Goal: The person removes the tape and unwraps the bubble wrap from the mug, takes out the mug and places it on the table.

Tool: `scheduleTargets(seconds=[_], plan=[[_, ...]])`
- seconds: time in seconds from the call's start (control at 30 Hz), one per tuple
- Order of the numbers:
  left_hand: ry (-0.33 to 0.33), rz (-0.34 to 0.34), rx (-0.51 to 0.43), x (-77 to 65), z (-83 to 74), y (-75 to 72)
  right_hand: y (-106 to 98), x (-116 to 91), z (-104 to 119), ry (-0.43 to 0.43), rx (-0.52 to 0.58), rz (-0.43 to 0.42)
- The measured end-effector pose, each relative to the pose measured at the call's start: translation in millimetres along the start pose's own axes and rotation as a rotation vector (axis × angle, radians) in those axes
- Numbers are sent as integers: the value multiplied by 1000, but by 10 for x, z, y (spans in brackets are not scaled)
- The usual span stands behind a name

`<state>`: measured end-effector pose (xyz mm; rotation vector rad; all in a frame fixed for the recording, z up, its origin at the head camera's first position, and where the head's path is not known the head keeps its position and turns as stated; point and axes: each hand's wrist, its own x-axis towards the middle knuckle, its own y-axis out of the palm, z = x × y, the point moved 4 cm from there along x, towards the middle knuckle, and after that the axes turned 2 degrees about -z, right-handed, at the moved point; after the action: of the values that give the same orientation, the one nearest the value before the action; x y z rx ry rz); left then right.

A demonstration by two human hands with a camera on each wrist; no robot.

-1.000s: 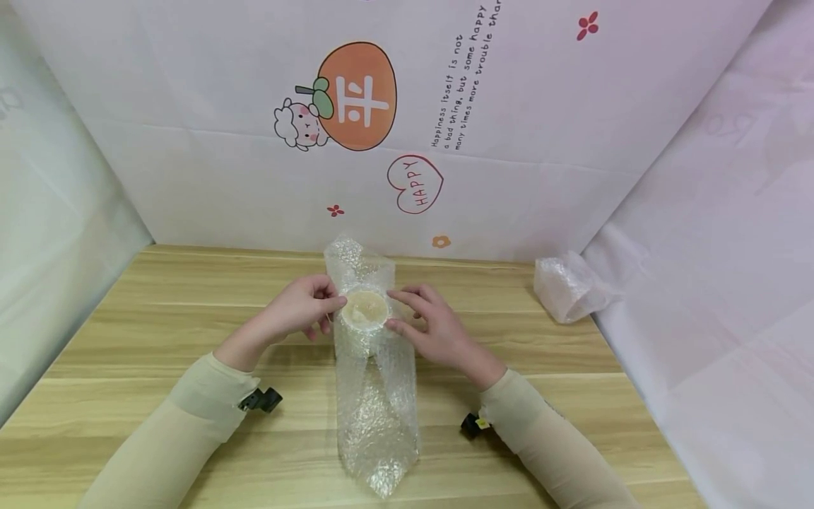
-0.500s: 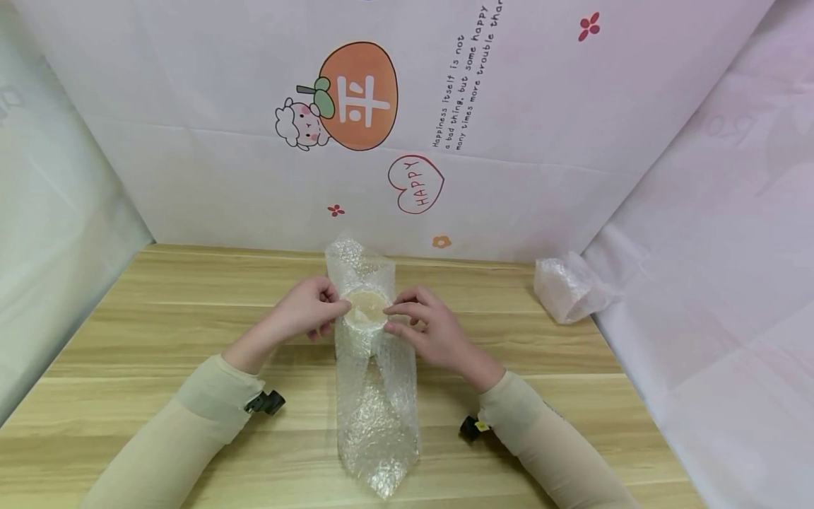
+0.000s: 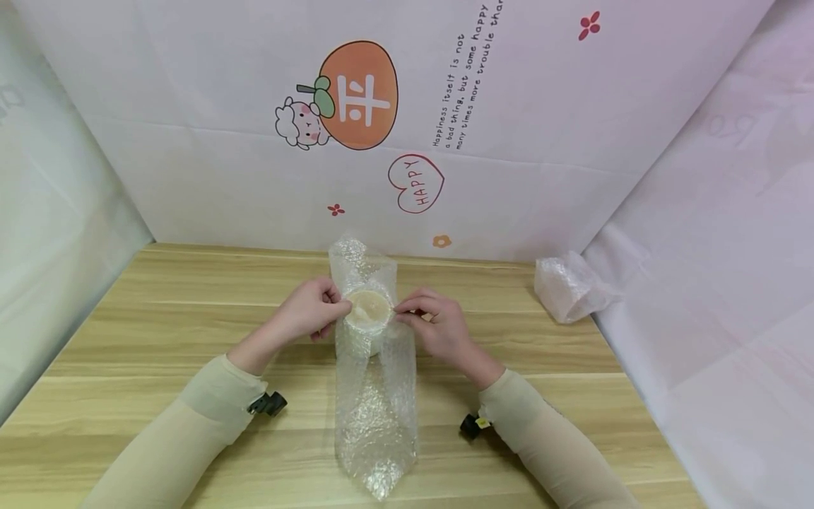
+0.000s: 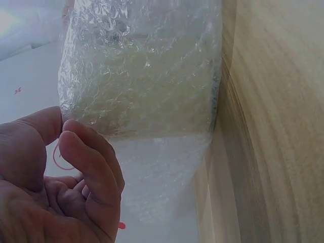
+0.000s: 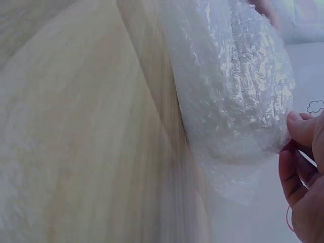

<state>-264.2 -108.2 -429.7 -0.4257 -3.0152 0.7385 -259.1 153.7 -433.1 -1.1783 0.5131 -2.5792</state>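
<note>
A pale cream object with a round top (image 3: 370, 309) stands upright in the middle of the table, with bubble wrap (image 3: 376, 431) around its side. One flap of the wrap reaches toward the person and another toward the back wall. At the left of the rim, the left hand (image 3: 310, 308) pinches the wrap between thumb and index finger. Opposite it, the right hand (image 3: 439, 324) pinches the wrap's edge at the right of the rim. Through the clear bubble wrap (image 4: 147, 86), the left wrist view shows a pale yellowish side. The object's exact kind cannot be told.
Another bubble-wrapped bundle (image 3: 568, 288) sits at the table's back right corner. Printed white cloth (image 3: 254, 198) rises behind the wood-grain table (image 3: 496, 466), and white sheets hang on both sides.
The right fingers, spread at the rim earlier, now pinch the wrap's edge. The left hand has shifted slightly right and keeps its pinch. The wrapped object barely moves.
</note>
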Motion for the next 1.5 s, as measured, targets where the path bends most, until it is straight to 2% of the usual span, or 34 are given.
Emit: scheduleTargets(seconds=[0.17, 0.27, 0.43, 0.57, 0.63, 0.73, 0.83, 0.93, 1.07, 1.17, 1.27, 1.43, 1.5], plan=[[-9, -1, -3, -4, -3, 4, -72, 2, -57, 202, 27, -20], [-13, -1, -7, -9, -11, 3, -120, 12, -90, 291, 38, 4], [-10, 1, -8, -17, -22, 0, -209, 47, -120, 357, 45, 109], [-8, 2, -7, -16, -21, 3, -322, 56, -157, 406, -16, 208], [-7, 3, -8, -17, -20, 5, -385, 55, -173, 441, -58, 228], [-6, 4, -8, -18, -22, 6, -444, 68, -137, 482, -102, 196], [-3, 4, -6, -19, -23, 5, -423, 105, 3, 436, -139, 152], [-1, 3, -4, -20, -25, 3, -334, 141, 192, 302, -190, 146], [-2, 1, 0, -24, -32, 0, -232, 153, 380, 117, -314, 128], [-2, 1, 3, -26, -34, -2, -222, 150, 451, 75, -393, 100], [-2, 1, 3, -27, -35, -4, -272, 164, 429, 152, -433, 102], [6, -2, 5, -21, -38, -11, -462, 190, 306, 401, -465, 135], [8, -3, 4, -20, -39, -14, -544, 192, 263, 468, -491, 155]])
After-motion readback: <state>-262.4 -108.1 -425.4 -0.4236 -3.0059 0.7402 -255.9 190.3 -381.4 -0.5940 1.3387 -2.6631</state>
